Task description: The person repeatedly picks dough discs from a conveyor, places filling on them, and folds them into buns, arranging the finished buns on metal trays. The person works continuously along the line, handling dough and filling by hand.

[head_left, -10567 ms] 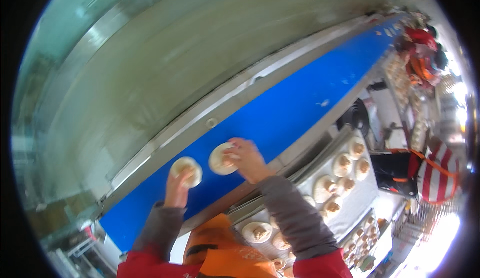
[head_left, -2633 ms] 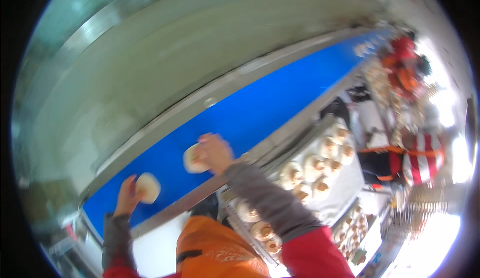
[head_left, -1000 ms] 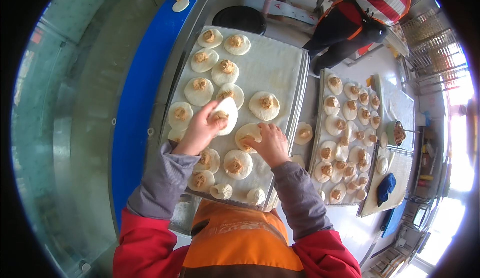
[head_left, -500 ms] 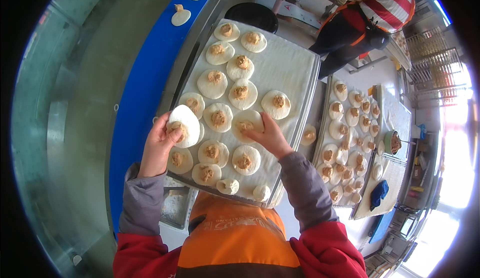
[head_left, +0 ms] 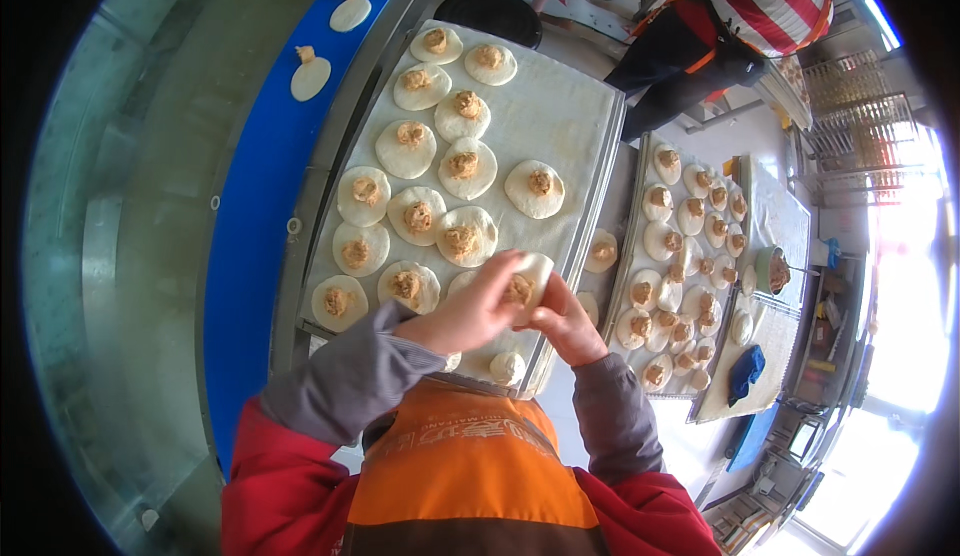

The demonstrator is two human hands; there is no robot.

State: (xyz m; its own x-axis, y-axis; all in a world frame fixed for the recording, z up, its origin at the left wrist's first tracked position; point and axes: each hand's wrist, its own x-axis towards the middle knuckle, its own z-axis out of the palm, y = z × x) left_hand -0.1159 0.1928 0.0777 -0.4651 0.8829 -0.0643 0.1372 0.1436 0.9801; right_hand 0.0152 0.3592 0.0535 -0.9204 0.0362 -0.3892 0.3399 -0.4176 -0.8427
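My two hands meet over the near right part of a paper-lined tray [head_left: 560, 106]. Between them is a round dough wrapper [head_left: 537, 274] with a lump of brownish filling, tilted up and curved. My left hand [head_left: 465, 308] reaches across from the left and grips its near left side. My right hand [head_left: 567, 324] closes on its right edge, the fingers partly hidden. Flat wrappers with filling [head_left: 467, 236] lie in rows on the tray, some covered by my left hand and forearm. Close to the tray's near edge sits a closed white bun [head_left: 507, 367].
A blue conveyor belt [head_left: 262, 196] on the left carries wrappers with filling [head_left: 311, 78]. To the right stands a second tray of filled wrappers [head_left: 662, 240], then a green bowl of filling [head_left: 773, 270] and a blue cloth [head_left: 746, 374]. A person [head_left: 690, 51] stands at the far right.
My left hand has carried the wrapper rightward to my right hand, which has left a flat wrapper and come nearer. The belt's wrappers have moved toward me. The view has shifted slightly.
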